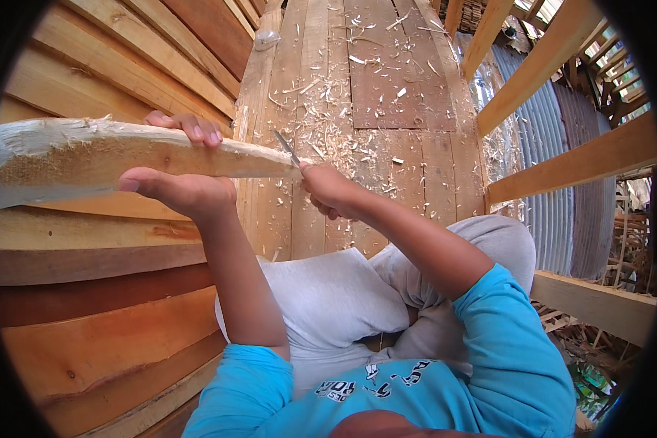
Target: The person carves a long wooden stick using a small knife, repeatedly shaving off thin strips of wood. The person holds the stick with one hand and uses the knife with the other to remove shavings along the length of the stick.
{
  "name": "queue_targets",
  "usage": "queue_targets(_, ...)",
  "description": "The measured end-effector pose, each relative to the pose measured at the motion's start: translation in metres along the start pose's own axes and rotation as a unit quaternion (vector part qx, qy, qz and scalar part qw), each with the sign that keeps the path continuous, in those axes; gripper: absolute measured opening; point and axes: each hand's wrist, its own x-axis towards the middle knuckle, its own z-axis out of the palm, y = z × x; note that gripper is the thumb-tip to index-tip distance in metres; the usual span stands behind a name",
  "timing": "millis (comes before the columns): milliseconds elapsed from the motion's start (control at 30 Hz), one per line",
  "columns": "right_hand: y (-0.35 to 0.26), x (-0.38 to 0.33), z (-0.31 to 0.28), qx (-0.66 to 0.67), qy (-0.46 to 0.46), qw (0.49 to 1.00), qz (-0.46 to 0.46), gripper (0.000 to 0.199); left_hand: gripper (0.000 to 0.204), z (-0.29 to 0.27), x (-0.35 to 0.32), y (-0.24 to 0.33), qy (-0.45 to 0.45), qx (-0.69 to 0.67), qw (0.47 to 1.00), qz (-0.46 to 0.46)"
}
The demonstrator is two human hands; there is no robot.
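Note:
My left hand (182, 182) grips a long pale piece of wood (87, 160), thumb under it and fingers curled over its top edge. The wood runs from the left edge of the view to a tapered tip at the centre. My right hand (332, 191) is closed around the handle of a thin metal blade (287, 147), which rests against the tapered tip of the wood. Both forearms come up from the lower edge, in blue sleeves.
I sit on a plank floor (372, 87) littered with wood shavings. A stack of planks (87, 292) rises on the left. Wooden rails (569, 164) and corrugated metal sheeting (555, 146) lie on the right. A small pale object (266, 38) sits at the far end.

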Motion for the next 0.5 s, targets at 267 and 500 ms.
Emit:
queue_targets(267, -0.012, -0.006, -0.002, 0.005, 0.011, 1.0, 0.011, 0.046, 0.088, 0.001, -0.001, -0.001, -0.037, -0.002, 0.999, 0.0)
queue_targets(500, -0.03, -0.03, 0.013, 0.056, -0.054, 0.997, -0.016, 0.044, 0.089, -0.002, -0.003, -0.002, -0.037, -0.03, 0.999, -0.007)
